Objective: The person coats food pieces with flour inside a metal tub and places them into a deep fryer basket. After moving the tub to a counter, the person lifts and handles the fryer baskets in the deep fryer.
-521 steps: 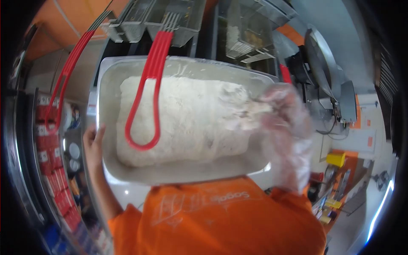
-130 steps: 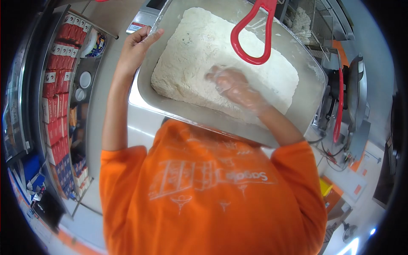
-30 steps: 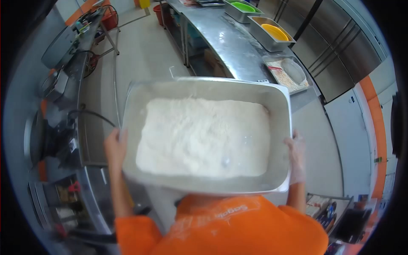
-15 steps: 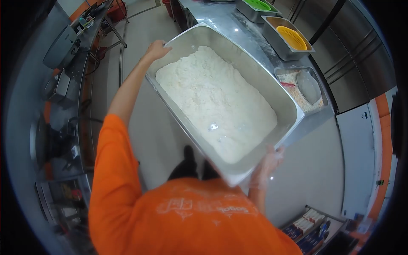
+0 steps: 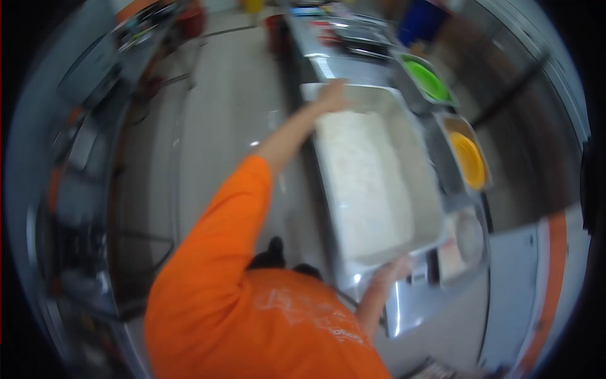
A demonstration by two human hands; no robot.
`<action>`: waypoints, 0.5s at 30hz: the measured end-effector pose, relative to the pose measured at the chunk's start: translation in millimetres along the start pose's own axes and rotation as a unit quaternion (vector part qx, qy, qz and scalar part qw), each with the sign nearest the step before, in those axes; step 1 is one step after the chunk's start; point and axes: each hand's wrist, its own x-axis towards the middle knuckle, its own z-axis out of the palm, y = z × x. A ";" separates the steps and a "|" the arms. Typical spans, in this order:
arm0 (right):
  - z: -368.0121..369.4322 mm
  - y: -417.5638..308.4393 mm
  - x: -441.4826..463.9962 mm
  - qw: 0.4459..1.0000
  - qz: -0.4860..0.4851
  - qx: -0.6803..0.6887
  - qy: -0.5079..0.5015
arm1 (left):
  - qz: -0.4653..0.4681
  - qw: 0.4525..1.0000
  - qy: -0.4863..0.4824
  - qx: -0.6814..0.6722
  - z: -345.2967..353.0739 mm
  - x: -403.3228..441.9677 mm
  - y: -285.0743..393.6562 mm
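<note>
A large metal tub (image 5: 424, 170) holds a bed of white powder (image 5: 366, 183) and lies over the steel table (image 5: 404, 309); blur hides whether it rests on the surface. My left hand (image 5: 334, 96) grips the rim at the tub's far end. At the near end, my right hand (image 5: 392, 270), in a clear glove, is at the rim, its fingers blurred but closed on the edge.
Right of the tub stand metal containers with a green basket (image 5: 426, 79) and a yellow basket (image 5: 468, 159). A tray with a round sieve (image 5: 468, 235) lies nearer. Metal trays (image 5: 360, 35) sit at the far end. Another counter (image 5: 142, 57) runs along the left.
The tub has gone from the stove side, over the floor, to the table on the right. My right hand has left the powder for the rim. The tub has turned lengthwise along the table.
</note>
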 end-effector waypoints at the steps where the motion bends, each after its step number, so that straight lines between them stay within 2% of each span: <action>1: 12.3 11.0 16.5 0.997 -0.073 -0.027 -0.016 | 0.009 0.996 0.084 -0.032 8.7 -3.4 5.1; 2: 24.1 23.3 39.3 0.987 -0.144 -0.048 -0.043 | -0.011 0.989 0.087 -0.122 -29.2 -21.5 32.5; 3: 25.9 40.9 87.0 0.975 -0.171 -0.122 -0.075 | -0.056 0.977 0.149 -0.142 -40.6 -52.9 47.6; 4: 30.9 45.8 125.6 0.910 -0.248 -0.311 -0.120 | -0.040 0.967 0.219 -0.125 -55.7 -87.8 58.6; 5: 36.4 50.0 165.0 0.775 -0.352 -0.510 -0.122 | -0.006 0.957 0.256 -0.136 -66.9 -127.5 61.6; 6: 42.7 54.0 205.0 0.633 -0.452 -0.619 -0.102 | -0.052 0.969 0.202 -0.135 -89.2 -177.3 66.5; 7: 65.0 66.0 218.6 0.569 -0.511 -0.640 -0.073 | -0.092 0.974 0.182 -0.102 -97.0 -232.2 64.6; 8: 85.0 81.1 212.7 0.580 -0.514 -0.626 -0.083 | -0.148 0.977 0.128 -0.079 -98.2 -293.7 51.9; 9: 103.5 94.4 202.3 0.619 -0.492 -0.603 -0.104 | -0.244 0.962 0.097 -0.070 -96.8 -366.4 39.4; 10: 119.8 106.0 185.5 0.678 -0.445 -0.569 -0.133 | -0.364 0.924 0.106 -0.060 -95.5 -438.9 26.3; 11: 131.9 116.2 163.7 0.748 -0.370 -0.525 -0.164 | -0.443 0.871 0.210 -0.038 -98.2 -503.8 19.2; 12: 137.6 121.7 139.3 0.802 -0.292 -0.481 -0.199 | -0.517 0.791 0.326 -0.027 -124.9 -562.3 27.0; 13: 137.8 127.3 117.9 0.846 -0.216 -0.434 -0.222 | -0.575 0.729 0.370 0.016 -151.8 -620.5 33.9; 14: 137.8 129.6 94.9 0.874 -0.139 -0.396 -0.246 | -0.571 0.702 0.389 0.173 -194.4 -657.2 59.4; 15: 136.4 131.8 72.0 0.891 -0.064 -0.362 -0.264 | -0.616 0.608 0.432 0.253 -230.0 -684.9 84.5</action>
